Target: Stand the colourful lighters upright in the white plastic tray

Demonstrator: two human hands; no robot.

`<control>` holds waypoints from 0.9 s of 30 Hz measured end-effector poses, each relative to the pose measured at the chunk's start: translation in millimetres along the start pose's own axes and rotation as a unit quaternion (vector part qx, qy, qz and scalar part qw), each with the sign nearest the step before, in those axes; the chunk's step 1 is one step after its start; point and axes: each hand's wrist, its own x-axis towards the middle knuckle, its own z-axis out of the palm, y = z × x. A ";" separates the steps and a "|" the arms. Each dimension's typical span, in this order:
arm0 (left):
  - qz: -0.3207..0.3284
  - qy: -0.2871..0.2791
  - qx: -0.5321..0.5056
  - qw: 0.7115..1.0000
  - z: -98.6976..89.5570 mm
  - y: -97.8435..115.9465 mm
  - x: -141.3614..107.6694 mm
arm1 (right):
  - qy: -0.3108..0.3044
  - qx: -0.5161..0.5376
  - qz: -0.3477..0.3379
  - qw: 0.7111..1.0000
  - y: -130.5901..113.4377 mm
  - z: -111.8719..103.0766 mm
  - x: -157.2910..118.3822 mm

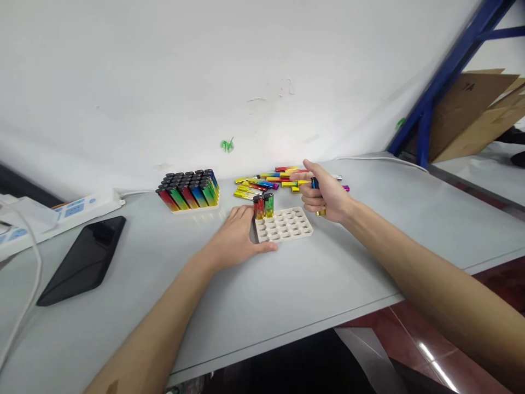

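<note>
A white tray with rows of holes (287, 225) lies on the grey table, with a red lighter (258, 208) and a green lighter (268, 205) upright in its back left part. My left hand (240, 235) rests at the tray's left edge, thumb spread along the front, holding nothing. Above and right of the tray, my right hand (322, 194) has its fingers wrapped round a lighter (315, 183), blue at the top and gold at the bottom. Loose colourful lighters (250, 189) lie in a pile behind the tray, partly hidden by my right hand.
At the back left stands a filled tray of upright lighters (191, 191). A black phone (84, 262) and a white power strip (65, 213) lie on the left of the table (262, 295). Cardboard (471, 109) and a blue frame (424, 131) are at the right.
</note>
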 end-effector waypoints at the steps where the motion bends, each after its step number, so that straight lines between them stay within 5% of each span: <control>1: 0.000 -0.001 0.000 1.000 0.0 -0.1 0.1 | -0.005 -0.005 0.003 1.000 0.9 -0.4 1.0; 7: 0.006 0.002 0.005 1.000 1.5 -3.1 0.2 | -0.009 0.048 0.006 0.999 5.6 -1.0 8.3; 14: 0.005 0.000 0.005 1.000 0.3 -1.0 0.0 | -0.012 0.022 -0.077 0.997 6.4 0.6 8.1; 21: 0.005 0.001 0.007 1.000 0.6 -2.2 -0.5 | -0.012 0.043 0.041 0.998 4.8 -0.7 8.0; 27: 0.009 -0.002 0.010 1.000 0.3 -2.2 -0.4 | -0.019 0.019 -0.063 0.998 4.6 -0.6 5.7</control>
